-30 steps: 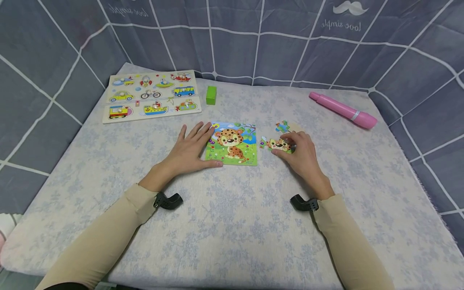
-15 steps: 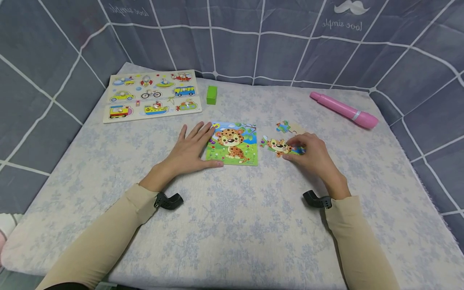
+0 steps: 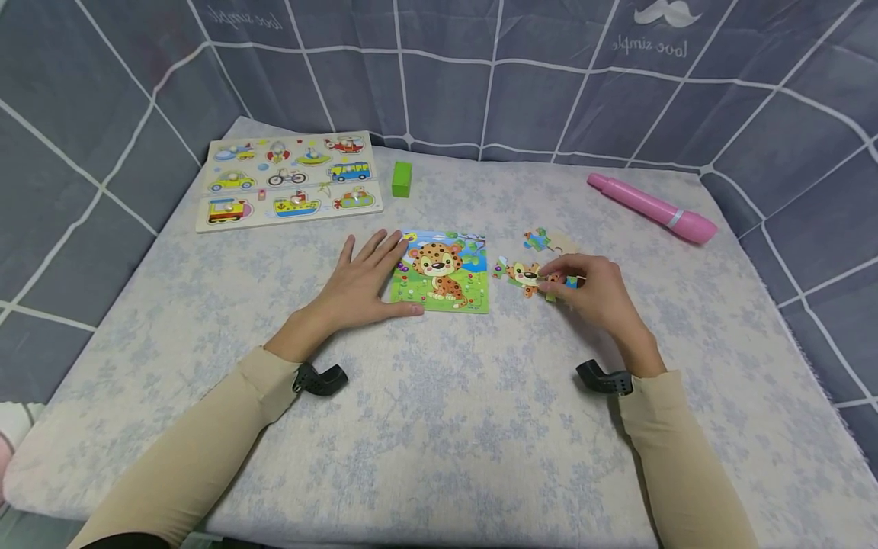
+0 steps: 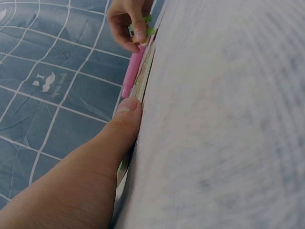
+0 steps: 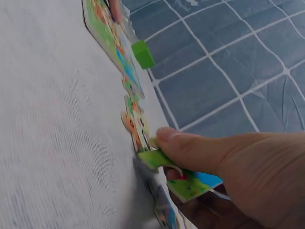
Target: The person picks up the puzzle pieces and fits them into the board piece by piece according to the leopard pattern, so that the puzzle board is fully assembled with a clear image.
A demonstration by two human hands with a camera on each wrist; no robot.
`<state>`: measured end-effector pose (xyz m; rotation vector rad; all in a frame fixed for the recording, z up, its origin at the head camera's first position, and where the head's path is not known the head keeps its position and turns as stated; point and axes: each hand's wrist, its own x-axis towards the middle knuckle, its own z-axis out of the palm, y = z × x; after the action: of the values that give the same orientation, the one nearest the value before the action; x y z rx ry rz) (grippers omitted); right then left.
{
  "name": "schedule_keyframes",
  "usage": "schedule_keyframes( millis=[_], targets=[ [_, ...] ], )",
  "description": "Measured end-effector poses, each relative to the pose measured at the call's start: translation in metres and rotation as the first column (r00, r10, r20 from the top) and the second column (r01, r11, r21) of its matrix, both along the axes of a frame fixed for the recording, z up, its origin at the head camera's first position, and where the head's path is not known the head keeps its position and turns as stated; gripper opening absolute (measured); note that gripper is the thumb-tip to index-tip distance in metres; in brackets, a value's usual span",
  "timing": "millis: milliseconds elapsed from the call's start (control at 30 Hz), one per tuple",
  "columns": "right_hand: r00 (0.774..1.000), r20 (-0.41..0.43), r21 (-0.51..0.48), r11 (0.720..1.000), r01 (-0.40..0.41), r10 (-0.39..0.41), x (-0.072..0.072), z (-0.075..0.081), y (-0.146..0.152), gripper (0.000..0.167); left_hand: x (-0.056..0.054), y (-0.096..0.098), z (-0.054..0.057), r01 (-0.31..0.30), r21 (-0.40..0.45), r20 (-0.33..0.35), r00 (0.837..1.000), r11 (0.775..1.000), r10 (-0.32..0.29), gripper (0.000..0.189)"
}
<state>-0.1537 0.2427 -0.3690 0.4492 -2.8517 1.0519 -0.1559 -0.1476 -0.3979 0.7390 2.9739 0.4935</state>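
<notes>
My left hand (image 3: pixel 357 291) lies spread over the left edge of a square leopard picture puzzle (image 3: pixel 449 267), its thumb along the lower edge. To the right of that picture, my right hand (image 3: pixel 598 293) pinches a green and blue puzzle piece (image 5: pixel 193 186) between thumb and fingers. The piece is tilted up off the cloth. Just left of those fingertips lies a leopard-face puzzle piece (image 3: pixel 523 273), with a small flowered piece (image 3: pixel 500 268) at its left end. Behind them is a blue bird piece (image 3: pixel 536 239); a plain beige piece (image 3: pixel 564 243) beside it is partly covered by the right hand.
A wooden knob puzzle board (image 3: pixel 288 183) with vehicles lies at the back left. Beside it stands a green block (image 3: pixel 402 180). At the back right is a pink marker-shaped tube (image 3: pixel 652 206). A patterned cloth (image 3: pixel 439 427) covers the table, with grey curtains (image 3: pixel 535 99) behind.
My right hand has moved right from the leopard-face piece, uncovering it, and has tilted up the green and blue piece. My left hand has stayed on the picture.
</notes>
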Motion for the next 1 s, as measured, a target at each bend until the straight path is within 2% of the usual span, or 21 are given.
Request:
schedule_keyframes(
  millis=[300, 567, 800, 1000],
  targets=[
    [1.000, -0.011, -0.128, 0.992, 0.006, -0.007, -0.006, 0.003, -0.034, 0.013, 0.002, -0.001, 0.002, -0.001, 0.011, 0.015, 1.000, 1.000, 0.001, 0.116],
    [0.997, -0.017, -0.149, 0.985, -0.082, 0.080, -0.026, 0.011, -0.080, 0.013, 0.003, -0.002, 0.002, -0.006, 0.018, 0.017, 1.000, 1.000, 0.006, 0.115],
    [0.986, 0.016, -0.195, 0.968, -0.159, 0.165, -0.042, 0.004, -0.112, 0.012, 0.002, -0.001, 0.001, -0.006, 0.018, 0.014, 1.000, 1.000, 0.006, 0.115],
    [0.987, 0.044, -0.152, 0.977, -0.147, 0.155, -0.042, -0.007, -0.122, 0.015, 0.001, 0.000, 0.001, 0.001, 0.017, 0.008, 1.000, 1.000, -0.001, 0.115]
  ],
)
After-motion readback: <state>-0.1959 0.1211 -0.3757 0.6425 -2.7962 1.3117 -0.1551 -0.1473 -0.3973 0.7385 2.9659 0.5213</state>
